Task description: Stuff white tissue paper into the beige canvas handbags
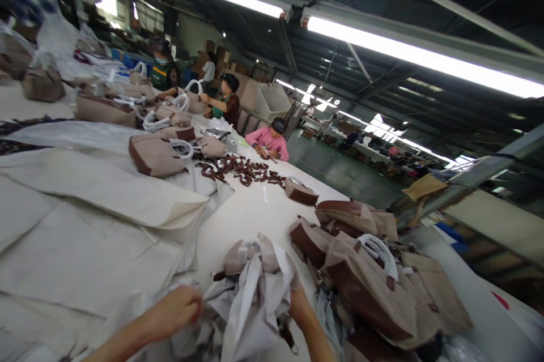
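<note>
A beige handbag stands on the table right in front of me, with its pale grey lining pulled out and hanging in folds over the near side. To the left of the lining is my left hand, its fingers curled into a fist and slightly blurred. Whatever it may hold is hidden. My right hand touches the right side of the lining, and its fingers disappear behind the cloth. Below the right hand a dark brown strap end with a metal clip dangles.
Several beige-and-brown handbags are heaped at my right. Large pale sheets cover the left side of the table. Brown handles lie in a pile farther back, near another handbag. Co-workers sit or stand along the far edge.
</note>
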Demonstrator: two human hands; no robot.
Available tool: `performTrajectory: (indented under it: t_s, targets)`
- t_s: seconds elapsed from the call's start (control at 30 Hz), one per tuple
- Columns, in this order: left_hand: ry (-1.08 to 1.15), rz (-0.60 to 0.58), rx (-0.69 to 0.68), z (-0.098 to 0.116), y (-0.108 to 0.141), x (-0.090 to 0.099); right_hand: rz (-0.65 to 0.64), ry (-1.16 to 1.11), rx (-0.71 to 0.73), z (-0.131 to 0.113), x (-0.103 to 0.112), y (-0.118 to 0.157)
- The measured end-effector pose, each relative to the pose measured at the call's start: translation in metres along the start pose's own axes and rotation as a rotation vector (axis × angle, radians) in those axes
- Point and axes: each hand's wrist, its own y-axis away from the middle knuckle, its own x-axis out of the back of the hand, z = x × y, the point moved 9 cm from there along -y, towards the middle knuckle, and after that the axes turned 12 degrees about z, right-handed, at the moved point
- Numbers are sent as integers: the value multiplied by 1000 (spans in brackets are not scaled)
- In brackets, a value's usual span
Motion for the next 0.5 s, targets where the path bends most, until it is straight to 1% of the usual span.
performTrajectory:
  t_s: [0.03, 0.07, 0.1, 0.13, 0.17, 0.27, 0.3, 0.37, 0.5]
  targets:
    - [-70, 184, 27, 0, -12, 19, 0, -7, 3, 0, 1, 2]
    - [-124, 322, 48, 1, -21, 33, 8, -12, 6, 1, 2, 3]
    - [-145, 386, 59, 2, -29, 38, 24, -14, 7, 3, 3, 4]
    - [-130, 387, 62, 1, -36, 34, 41, -14, 7, 5, 3, 4]
    - [-84, 346, 61, 0, -43, 26, 54, -13, 7, 8, 3, 4]
    - [93, 152, 68, -4, -55, -12, 59, -2, 12, 14, 3, 2]
    - [133, 112, 80, -6, -57, -22, 53, 4, 17, 16, 4, 1]
    - [234, 79, 105, -7, -63, -36, 59, 27, 24, 19, 6, -2]
    - [395, 63, 146, 4, -81, -51, 141, 106, 15, 24, 12, -7]
